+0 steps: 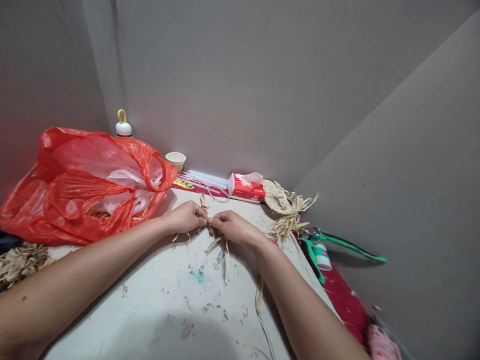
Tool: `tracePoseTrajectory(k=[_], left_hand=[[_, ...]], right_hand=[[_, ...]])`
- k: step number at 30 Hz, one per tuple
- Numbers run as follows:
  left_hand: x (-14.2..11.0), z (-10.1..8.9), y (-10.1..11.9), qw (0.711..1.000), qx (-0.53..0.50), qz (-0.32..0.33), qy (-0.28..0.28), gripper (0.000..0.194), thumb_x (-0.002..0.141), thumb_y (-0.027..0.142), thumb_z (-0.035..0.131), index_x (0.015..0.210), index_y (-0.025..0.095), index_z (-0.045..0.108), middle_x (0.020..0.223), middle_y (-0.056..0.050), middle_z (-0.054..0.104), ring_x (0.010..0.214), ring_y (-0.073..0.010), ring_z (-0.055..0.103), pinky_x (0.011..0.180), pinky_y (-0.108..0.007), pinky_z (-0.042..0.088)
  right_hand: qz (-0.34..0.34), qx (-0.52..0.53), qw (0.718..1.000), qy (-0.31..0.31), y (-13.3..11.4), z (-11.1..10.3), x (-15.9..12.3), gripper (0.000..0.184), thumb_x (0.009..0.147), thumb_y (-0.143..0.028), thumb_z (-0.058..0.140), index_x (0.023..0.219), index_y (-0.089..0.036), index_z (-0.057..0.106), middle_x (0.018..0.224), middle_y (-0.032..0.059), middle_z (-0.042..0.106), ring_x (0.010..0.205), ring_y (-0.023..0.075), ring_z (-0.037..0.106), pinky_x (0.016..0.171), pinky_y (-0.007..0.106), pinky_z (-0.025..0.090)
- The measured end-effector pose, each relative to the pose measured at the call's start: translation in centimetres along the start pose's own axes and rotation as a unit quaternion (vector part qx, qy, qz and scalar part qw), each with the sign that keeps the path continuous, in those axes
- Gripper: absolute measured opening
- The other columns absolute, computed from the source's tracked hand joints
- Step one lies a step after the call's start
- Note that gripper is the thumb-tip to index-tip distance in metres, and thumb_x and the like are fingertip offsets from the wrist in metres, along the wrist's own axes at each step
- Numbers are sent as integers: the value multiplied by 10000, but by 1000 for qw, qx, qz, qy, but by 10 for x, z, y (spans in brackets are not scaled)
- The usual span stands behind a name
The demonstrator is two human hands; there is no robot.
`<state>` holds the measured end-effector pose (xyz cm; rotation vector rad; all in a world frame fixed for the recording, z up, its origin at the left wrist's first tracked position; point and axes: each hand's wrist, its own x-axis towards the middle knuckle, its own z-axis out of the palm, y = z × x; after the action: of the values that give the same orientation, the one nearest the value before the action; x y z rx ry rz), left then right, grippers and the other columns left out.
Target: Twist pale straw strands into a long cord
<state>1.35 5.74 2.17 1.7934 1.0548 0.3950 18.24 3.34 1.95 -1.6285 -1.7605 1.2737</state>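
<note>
My left hand [188,217] and my right hand [233,226] meet over the white tabletop, fingertips nearly touching. Each is closed in a pinch on a pale, dry strip of plant fibre, like straw or corn husk. A short twisted piece of the braided straw [203,201] sticks up beyond the fingers. Loose straw strands [227,262] hang below my right hand and trail towards me past the right forearm. The exact spot where the fingers grip is partly hidden by the fingertips.
A red plastic bag [71,200] stands at left, with shredded straw [24,262] below it. Along the wall are a paper cup [176,160], a red tissue pack [245,189] and a woven straw piece [277,196]. Green-handled pliers [352,245] and a white bottle [322,256] lie right.
</note>
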Motion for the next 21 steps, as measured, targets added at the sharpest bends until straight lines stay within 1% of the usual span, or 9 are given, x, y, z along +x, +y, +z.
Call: tracePoseTrajectory(k=[3,6,8,11,16,19,21], left_hand=[[-1,-1,1,1000,18,12,-6,202,722,196,485,729,143,679,526,35,521,429,-71,397,421,-185,275],[-3,-3,2,999,47,23,-16,229,731,190,466,725,148,691,566,25,568,468,-81,440,460,-186,312],[-3,-4,4,994,100,34,-10,247,731,174,457,729,159,704,564,32,571,491,-83,443,488,-185,321],[-4,-5,7,984,172,38,16,241,709,141,461,711,161,701,543,37,553,512,-89,444,509,-188,319],[-9,-6,17,974,214,18,67,174,687,134,483,630,143,648,544,9,553,537,-111,462,516,-211,316],[-12,-2,21,969,236,-2,74,183,719,177,473,639,143,633,565,-16,577,527,-128,484,498,-225,316],[-14,5,22,966,248,-8,67,210,753,208,455,671,141,636,613,-40,612,555,-141,521,503,-227,333]], right_hand=[[40,56,997,-20,-4,5,-1,221,746,-294,468,578,-163,527,441,-74,332,350,54,237,358,206,167],[57,102,993,-8,-6,11,0,190,730,-254,436,566,-173,485,426,-88,283,326,45,190,338,199,137],[65,118,991,7,-5,16,1,173,705,-228,442,545,-172,474,407,-88,282,314,41,184,332,197,123],[76,127,989,27,-2,21,4,167,675,-208,464,514,-163,477,383,-81,308,301,35,195,327,196,104],[76,140,987,35,-2,23,5,166,655,-169,480,491,-151,500,378,-68,355,305,31,219,322,193,107],[80,163,983,28,-3,22,4,157,659,-175,484,506,-151,510,373,-68,358,307,34,219,316,191,110],[85,187,979,13,-3,20,3,154,658,-183,482,506,-162,479,371,-75,343,303,32,203,314,192,104]])
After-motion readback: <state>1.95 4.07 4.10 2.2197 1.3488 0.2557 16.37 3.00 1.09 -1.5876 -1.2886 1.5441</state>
